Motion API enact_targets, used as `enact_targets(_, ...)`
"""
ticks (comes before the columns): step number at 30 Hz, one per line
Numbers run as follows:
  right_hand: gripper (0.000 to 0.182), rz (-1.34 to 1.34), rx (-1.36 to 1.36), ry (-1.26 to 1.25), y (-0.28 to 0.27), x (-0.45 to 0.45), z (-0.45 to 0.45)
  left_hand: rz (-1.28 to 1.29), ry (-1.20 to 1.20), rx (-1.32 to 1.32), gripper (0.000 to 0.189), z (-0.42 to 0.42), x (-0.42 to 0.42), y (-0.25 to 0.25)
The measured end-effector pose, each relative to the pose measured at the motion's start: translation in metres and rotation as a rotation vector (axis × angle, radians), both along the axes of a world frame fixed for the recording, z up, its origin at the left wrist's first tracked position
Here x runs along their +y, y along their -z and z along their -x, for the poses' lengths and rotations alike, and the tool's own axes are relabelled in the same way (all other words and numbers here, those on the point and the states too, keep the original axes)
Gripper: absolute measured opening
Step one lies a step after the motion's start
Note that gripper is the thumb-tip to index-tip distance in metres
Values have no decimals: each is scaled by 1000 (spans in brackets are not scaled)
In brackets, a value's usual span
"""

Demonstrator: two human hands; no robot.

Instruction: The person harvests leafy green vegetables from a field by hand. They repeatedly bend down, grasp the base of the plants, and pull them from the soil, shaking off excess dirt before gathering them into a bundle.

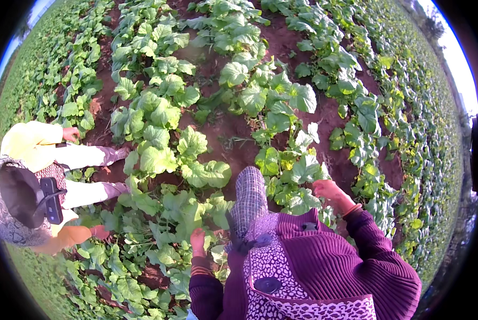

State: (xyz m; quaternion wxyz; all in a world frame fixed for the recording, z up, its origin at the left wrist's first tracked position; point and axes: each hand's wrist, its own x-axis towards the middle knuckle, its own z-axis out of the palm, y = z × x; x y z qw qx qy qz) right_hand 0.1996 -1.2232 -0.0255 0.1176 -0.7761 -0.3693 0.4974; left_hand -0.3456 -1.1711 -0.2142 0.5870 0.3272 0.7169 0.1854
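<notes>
Rows of broad-leaved green crop plants (277, 108) grow in reddish-brown soil (231, 124) before me. My right hand (330, 191) is at the leaves on the right side of the nearest row, its fingers bent; whether it grips a leaf I cannot tell. Lower and to the left, my left hand (197, 239) hangs beside a leafy clump (179, 212), with its fingers curled; what may be in it cannot be made out. My checked trouser leg (250, 192) shows between the two hands.
A co-worker (31, 192) in a yellow top and patterned head covering stands bent over at the left, feet among the plants. A patterned cloth (279, 260) hangs over my purple ribbed sweater (335, 256). More crop rows (367, 112) run along the right.
</notes>
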Motion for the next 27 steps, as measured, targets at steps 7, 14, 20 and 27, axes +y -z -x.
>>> enact_targets(7, 32, 94, 33, -37, 5, 104, -34, 25, -68, 1, 32, -5, 62, 26)
enact_targets(14, 35, -151, 50, -131, 6, 331, -27, 169, -263, -4, 24, -3, 113, 13)
enact_targets(20, 35, -131, 160, -31, 12, 402, -28, 133, -138, -1, 20, -1, 222, -11)
enact_targets(27, 37, -4, 190, 230, 33, 387, -78, -21, -28, -56, 24, -57, 416, -31)
